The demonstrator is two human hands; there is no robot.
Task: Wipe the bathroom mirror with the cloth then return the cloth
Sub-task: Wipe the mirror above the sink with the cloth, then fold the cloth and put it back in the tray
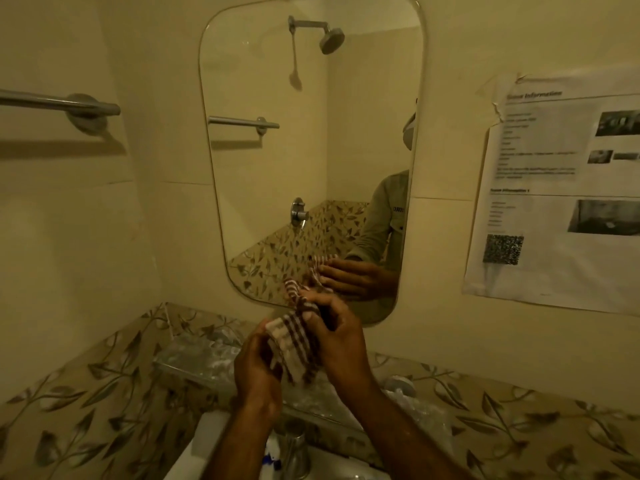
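Both hands grip one checked cloth (294, 344) at six o'clock below the mirror (311, 150): left hand (258, 370) pinching its lower fold, right hand (341, 344) bunching the top; soft, light, limp, likely best gathered into a pad

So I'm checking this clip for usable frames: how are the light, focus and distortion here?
Head view: dim, yellowish light; the towel bar throws a soft shadow on the wall; wide-angle bending curves the mirror edges; text on the taped notice is too blurred to read; both hands, left hand and right hand, and the checked cloth look slightly soft.
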